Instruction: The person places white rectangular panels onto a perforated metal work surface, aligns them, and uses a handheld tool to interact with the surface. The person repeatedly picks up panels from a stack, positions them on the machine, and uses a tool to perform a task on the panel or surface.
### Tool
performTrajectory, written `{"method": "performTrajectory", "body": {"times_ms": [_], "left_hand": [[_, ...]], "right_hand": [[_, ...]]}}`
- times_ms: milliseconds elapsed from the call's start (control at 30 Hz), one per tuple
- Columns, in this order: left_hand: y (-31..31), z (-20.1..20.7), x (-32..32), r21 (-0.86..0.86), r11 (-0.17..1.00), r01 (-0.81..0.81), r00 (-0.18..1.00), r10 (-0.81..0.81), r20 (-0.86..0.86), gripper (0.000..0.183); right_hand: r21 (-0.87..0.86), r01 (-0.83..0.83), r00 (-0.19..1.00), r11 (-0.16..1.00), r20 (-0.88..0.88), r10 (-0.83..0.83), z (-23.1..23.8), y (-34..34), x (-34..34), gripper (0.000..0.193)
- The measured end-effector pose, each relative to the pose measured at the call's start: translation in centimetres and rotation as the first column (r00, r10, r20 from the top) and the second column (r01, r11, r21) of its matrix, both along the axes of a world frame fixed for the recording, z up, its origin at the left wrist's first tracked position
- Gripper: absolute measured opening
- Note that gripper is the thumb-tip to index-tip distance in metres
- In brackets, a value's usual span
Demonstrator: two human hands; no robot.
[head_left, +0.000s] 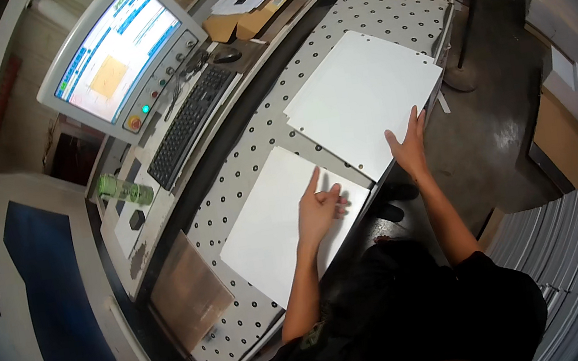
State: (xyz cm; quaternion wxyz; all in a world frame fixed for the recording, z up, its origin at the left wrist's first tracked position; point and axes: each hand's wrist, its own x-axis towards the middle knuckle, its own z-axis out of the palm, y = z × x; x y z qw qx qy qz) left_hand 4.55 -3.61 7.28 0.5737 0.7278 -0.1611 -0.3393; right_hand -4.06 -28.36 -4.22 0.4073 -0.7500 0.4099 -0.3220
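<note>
Two white rectangular boards or sheets lie side by side on a pale worktable [390, 5] dotted with dark-ringed holes. Over the nearer left white sheet [260, 237] is my left hand [318, 212], its index finger stretched out and the other fingers loosely bent. It holds nothing; whether it touches the sheet I cannot tell. My right hand [409, 146] rests at the near right edge of the farther white sheets [366, 94], thumb and fingers apart. Their offset corners suggest more than one layer there. A brownish clear plate [190, 292] lies at the table's left end.
Behind the table stand a lit monitor [117, 53], a black keyboard [191, 128], a mouse [227, 55] and a green transparent bottle [124, 190]. Open cardboard [257, 17] with papers lies farther back. Stacked grey-white sheets [574, 235] rise at my right, near a dark fan stand [468, 19].
</note>
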Motion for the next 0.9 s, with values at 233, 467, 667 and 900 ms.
{"method": "performTrajectory", "body": {"times_ms": [233, 467, 667, 900], "left_hand": [[16.8, -1.0, -1.7, -0.034, 0.821, -0.569, 0.735, 0.527, 0.426, 0.063], [35.2, 6.2, -13.7, -0.436, 0.063, -0.898, -0.413, 0.225, 0.882, 0.038], [46.5, 6.5, -25.5, -0.510, -0.697, -0.504, -0.206, -0.476, 0.855, 0.103], [53.4, 5.7, -25.8, -0.222, -0.561, -0.797, -0.205, -0.095, 0.974, 0.102]], "right_hand": [[-0.059, 0.100, 0.990, 0.993, 0.103, -0.094, -1.6, -1.5, 3.4, 0.090], [-0.161, 0.064, 0.997, 0.985, -0.036, -0.071, -3.5, -5.3, 3.8, 0.091], [-0.398, 0.097, 0.960, 0.912, -0.204, -0.192, -0.9, -4.0, 4.4, 0.086], [-0.537, -0.301, 0.934, 0.788, 0.000, 0.357, 3.5, 8.3, 8.3, 0.051]]}}
